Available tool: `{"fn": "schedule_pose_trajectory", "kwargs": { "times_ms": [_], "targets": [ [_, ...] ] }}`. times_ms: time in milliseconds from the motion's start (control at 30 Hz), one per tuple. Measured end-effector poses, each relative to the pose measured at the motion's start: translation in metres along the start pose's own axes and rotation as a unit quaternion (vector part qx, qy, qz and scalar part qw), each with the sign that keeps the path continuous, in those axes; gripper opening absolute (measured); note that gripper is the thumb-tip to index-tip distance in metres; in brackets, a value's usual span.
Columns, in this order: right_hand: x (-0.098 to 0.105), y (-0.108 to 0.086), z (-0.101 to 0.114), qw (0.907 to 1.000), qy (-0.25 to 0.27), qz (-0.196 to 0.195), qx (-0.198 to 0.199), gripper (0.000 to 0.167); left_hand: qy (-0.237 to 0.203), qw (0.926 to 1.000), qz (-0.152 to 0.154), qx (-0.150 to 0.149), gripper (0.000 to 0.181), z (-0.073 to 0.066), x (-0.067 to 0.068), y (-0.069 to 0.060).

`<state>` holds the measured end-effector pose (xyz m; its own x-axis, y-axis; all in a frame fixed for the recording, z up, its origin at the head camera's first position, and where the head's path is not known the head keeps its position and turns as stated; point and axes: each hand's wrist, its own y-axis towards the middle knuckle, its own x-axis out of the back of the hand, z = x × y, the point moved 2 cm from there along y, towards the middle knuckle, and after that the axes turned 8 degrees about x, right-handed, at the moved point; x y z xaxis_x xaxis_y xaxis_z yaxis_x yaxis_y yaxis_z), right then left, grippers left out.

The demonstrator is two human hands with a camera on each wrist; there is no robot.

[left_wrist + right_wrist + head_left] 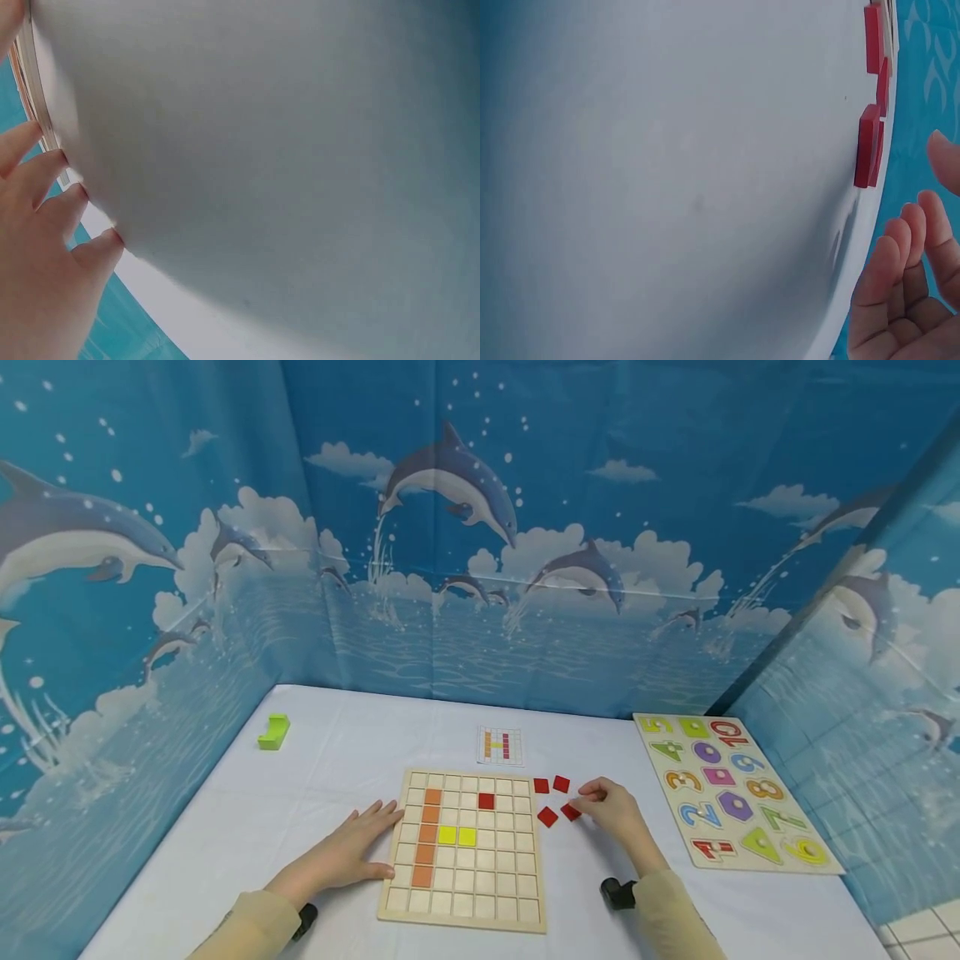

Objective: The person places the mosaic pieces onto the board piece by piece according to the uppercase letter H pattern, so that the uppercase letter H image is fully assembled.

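A square-grid wooden board (483, 923) lies on the table. In its cells are a column of several orange tiles (427, 833), two yellow tiles (447, 835) and one red tile (486, 801). My left hand (341, 852) rests at the board's left edge, fingers spread and thumb on its side. To the right of the board lie several loose red tiles (547, 817). Over the nearest of these is my right hand (613, 810), its fingers bent loosely; in the right wrist view a gap shows between thumb and fingers, apart from the red tiles (868, 146).
Behind the board lies a small pattern card (501, 747) printed with a coloured grid. A number-and-shape puzzle board (738, 793) sits at the right. Far left is a green block (274, 732). A dolphin-print curtain (480, 610) surrounds the white table (352, 735).
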<state>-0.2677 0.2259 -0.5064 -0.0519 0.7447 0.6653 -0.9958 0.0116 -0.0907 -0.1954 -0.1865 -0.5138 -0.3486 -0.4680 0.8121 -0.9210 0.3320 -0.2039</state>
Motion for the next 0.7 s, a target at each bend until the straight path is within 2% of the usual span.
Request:
{"fn": "schedule_pose_trajectory", "kwargs": {
  "times_ms": [367, 700],
  "targets": [
    [-0.0014, 0.0032, -0.0067, 0.9997, -0.008, 0.012, -0.018, 0.033, -0.001, 1.0, -0.002, -0.004, 0.089, 0.0004, -0.0003, -0.0014],
    [-0.006, 0.0004, -0.0006, 0.9994, -0.019, 0.021, -0.019, 0.033, 0.005, 1.0, -0.003, -0.007, 0.089, 0.0, 0.0004, -0.0009]
  ]
}}
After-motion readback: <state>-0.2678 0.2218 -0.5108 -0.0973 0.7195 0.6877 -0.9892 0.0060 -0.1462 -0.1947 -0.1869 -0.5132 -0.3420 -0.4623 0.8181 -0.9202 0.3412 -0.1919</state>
